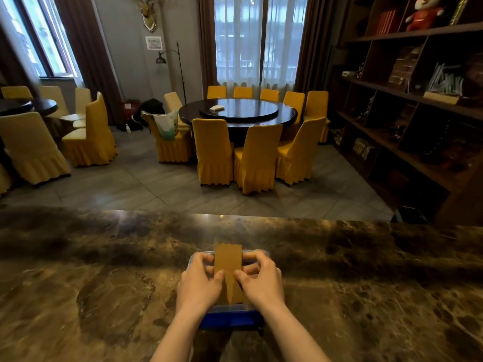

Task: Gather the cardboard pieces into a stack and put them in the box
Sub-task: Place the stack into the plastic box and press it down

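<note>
A stack of brown cardboard pieces (228, 259) is held lengthwise over a clear plastic box (257, 253) with a blue near side, which sits on the marble counter (104, 270) near its front edge. My left hand (200, 282) grips the stack's left edge, thumb on top. My right hand (261, 279) grips the right edge the same way. The stack's far end reaches the box's far rim. My hands hide most of the box's inside, so I cannot tell whether the stack rests in it or hovers just above.
The dark marble counter spreads wide to both sides of the box. Beyond its far edge the floor drops to a dining room with a round table (237, 112) and yellow-covered chairs (257, 158). A dark shelf unit (407, 105) stands at the right.
</note>
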